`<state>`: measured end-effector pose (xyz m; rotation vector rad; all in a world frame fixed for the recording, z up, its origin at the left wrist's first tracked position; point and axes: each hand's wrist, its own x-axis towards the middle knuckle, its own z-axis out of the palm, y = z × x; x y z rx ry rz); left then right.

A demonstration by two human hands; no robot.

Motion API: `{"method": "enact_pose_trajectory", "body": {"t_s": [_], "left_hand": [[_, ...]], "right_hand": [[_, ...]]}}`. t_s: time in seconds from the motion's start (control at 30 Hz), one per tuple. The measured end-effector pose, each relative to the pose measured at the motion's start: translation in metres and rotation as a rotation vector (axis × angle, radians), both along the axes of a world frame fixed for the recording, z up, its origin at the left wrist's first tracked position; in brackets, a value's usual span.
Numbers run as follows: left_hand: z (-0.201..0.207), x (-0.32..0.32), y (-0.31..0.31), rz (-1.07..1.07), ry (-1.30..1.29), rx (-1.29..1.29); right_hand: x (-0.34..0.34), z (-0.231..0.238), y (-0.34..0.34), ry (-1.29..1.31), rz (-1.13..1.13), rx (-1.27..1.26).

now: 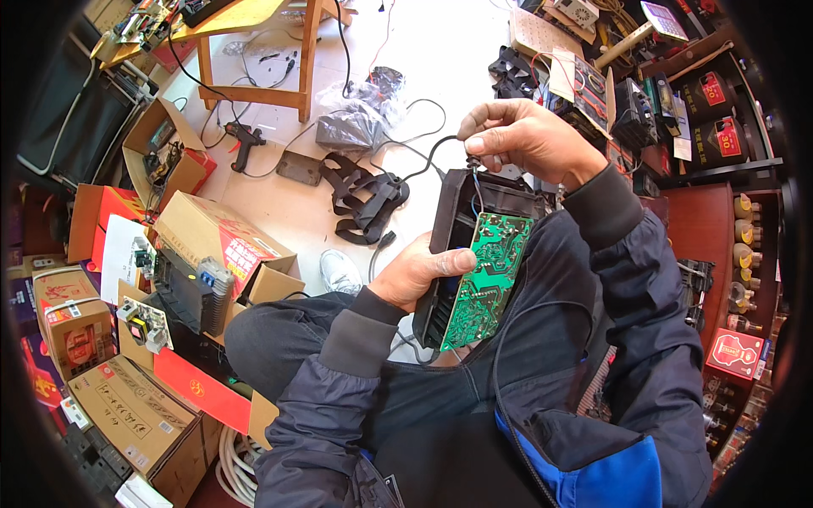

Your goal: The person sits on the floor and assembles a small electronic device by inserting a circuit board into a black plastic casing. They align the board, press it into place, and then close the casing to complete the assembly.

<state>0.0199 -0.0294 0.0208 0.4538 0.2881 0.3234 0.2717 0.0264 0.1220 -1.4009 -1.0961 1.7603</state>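
On my lap rests a black plastic housing (458,188), tilted, with a green circuit board (489,284) standing partly out of it, solder side up. My left hand (421,269) is closed round the housing's left side, its thumb lying against the board's edge. At the housing's top end, my right hand (535,140) pinches a black cable (434,157) where it enters. Thin blue and other wires (477,196) run from there down toward the board. The fingertips of my right hand partly hide the cable's end.
Cardboard boxes (203,233) and loose circuit parts crowd the left. Ahead on the floor lie a black strap harness (362,196), a glue gun (246,146) and a plastic bag (356,118). A wooden stool (254,97) stands beyond. Shelves with small parts (743,245) line the right.
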Motion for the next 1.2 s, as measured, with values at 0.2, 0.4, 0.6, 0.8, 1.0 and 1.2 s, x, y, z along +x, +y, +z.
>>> {"method": "enact_pose_trajectory", "body": {"t_s": [0.2,0.4,0.6,0.8,1.0,1.2], "left_hand": [[-0.001,0.001,0.001,-0.035,-0.022,-0.03],[0.0,0.002,0.0,-0.021,-0.04,-0.041],[-0.003,0.001,0.0,-0.009,-0.041,-0.049],[-0.003,0.001,-0.001,0.01,-0.047,-0.033],[-0.002,0.001,-0.001,-0.018,-0.018,-0.033],[-0.003,0.001,-0.001,-0.023,-0.019,-0.017]], "right_hand": [[-0.005,0.004,-0.007,0.108,-0.077,0.082],[-0.005,-0.004,-0.012,0.151,-0.08,0.139],[-0.002,-0.013,-0.016,0.136,-0.105,0.164],[-0.003,-0.014,-0.018,0.131,-0.103,0.204],[-0.003,-0.015,-0.02,0.193,-0.1,0.206],[-0.002,-0.018,-0.02,0.226,-0.086,0.202]]}}
